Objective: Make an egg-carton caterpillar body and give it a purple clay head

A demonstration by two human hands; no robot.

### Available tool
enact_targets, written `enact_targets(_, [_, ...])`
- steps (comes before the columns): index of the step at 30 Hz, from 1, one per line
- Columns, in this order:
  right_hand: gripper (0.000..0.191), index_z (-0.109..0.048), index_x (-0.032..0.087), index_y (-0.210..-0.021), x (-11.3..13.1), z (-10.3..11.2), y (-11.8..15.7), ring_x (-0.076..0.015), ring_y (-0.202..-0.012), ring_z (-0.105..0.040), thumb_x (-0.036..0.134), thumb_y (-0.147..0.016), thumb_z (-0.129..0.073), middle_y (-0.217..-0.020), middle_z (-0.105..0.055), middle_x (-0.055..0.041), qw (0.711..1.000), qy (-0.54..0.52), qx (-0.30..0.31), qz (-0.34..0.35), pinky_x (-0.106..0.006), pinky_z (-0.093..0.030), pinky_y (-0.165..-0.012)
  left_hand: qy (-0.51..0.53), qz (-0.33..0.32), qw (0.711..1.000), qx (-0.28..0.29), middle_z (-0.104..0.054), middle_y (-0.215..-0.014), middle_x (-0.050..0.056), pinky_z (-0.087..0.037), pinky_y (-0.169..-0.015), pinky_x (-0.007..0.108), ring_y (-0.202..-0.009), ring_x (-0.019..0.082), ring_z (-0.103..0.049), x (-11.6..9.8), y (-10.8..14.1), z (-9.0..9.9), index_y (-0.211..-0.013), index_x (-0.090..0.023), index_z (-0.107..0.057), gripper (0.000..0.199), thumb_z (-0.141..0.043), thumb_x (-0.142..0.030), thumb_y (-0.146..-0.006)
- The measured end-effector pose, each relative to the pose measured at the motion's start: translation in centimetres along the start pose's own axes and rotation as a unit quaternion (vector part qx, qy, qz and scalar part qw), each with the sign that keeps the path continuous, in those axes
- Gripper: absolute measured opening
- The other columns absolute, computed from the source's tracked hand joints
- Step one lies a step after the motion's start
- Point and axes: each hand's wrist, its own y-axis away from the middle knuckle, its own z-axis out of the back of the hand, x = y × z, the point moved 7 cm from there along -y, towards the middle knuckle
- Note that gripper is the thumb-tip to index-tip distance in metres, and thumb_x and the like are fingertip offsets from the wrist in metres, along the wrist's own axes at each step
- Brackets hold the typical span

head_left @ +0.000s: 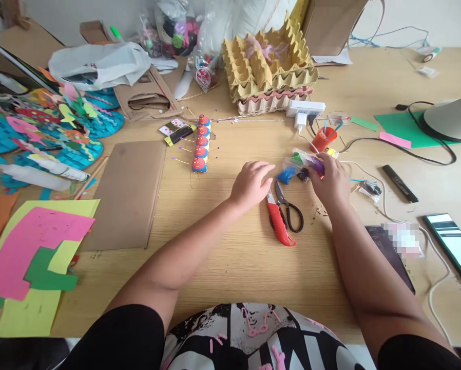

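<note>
Fingers apart, my left hand (251, 186) hovers over the table just left of the scissors, holding nothing. My right hand (332, 181) has its fingers around a small plastic bag with purple material (317, 165). Beside it lie a bag with blue material (287, 173) and something green (296, 157). Below the hands are black-handled scissors (292, 210) and a red-handled cutter (280, 223). A painted red, blue and yellow caterpillar-like figure (202, 144) with thin purple-tipped sticks at its sides stands left of my left hand.
Stacked egg trays (271, 67) and a white power strip (306, 108) are at the back. A red cup (323, 139) stands behind my right hand. Cardboard (125, 195) and coloured paper (41, 246) lie left; a phone (452, 246) and white cable lie right.
</note>
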Motion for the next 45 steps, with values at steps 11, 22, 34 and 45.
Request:
enact_targets(11, [0.052, -0.062, 0.029, -0.153, 2.5, 1.7, 0.9, -0.043, -0.134, -0.058, 0.038, -0.102, -0.052, -0.15, -0.067, -0.017, 0.997, 0.065, -0.02, 0.043, -0.065, -0.048, -0.112, -0.017, 0.027, 0.999, -0.006, -0.072, -0.139, 0.013, -0.053, -0.12, 0.052, -0.132, 0.029, -0.066, 0.5, 8.7, 4.3, -0.135, -0.022, -0.071, 0.036, -0.068, -0.023, -0.099])
enact_targets(22, [0.069, -0.046, 0.023, -0.165, 0.8, -1.2, 0.8, -0.0509, -0.143, -0.048, 0.045, -0.1, -0.049, -0.159, -0.055, -0.0247, 0.997, 0.07, 0.032, -0.02, -0.076, -0.046, -0.108, -0.031, 0.033, 0.999, -0.029, -0.07, -0.142, 0.013, -0.048, -0.124, 0.055, -0.137, 0.031, -0.06, 0.1, 9.6, 3.1, -0.133, -0.024, -0.072, 0.034, -0.066, -0.025, -0.099])
enact_targets(34, [0.061, -0.057, 0.027, -0.152, 3.1, -0.4, 1.5, -0.0472, -0.149, -0.046, 0.032, -0.092, -0.063, -0.166, -0.048, -0.019, 0.992, 0.112, 0.03, 0.056, -0.07, -0.044, -0.115, -0.023, 0.011, 0.999, -0.035, -0.068, -0.145, 0.011, -0.043, -0.128, 0.055, -0.145, 0.031, -0.053, -0.1, 10.1, 3.1, -0.131, -0.025, -0.073, 0.031, -0.063, -0.026, -0.101])
enact_targets(45, [0.059, -0.06, 0.027, -0.151, 2.0, -1.0, 1.0, -0.0466, -0.139, -0.054, 0.023, -0.092, -0.056, -0.157, -0.055, -0.0198, 0.993, 0.09, 0.029, 0.068, -0.067, -0.055, -0.106, -0.015, -0.004, 0.999, -0.047, -0.07, -0.143, 0.011, -0.047, -0.127, 0.055, -0.143, 0.031, -0.056, -0.2, 10.1, 2.8, -0.129, -0.024, -0.074, 0.03, -0.064, -0.025, -0.1])
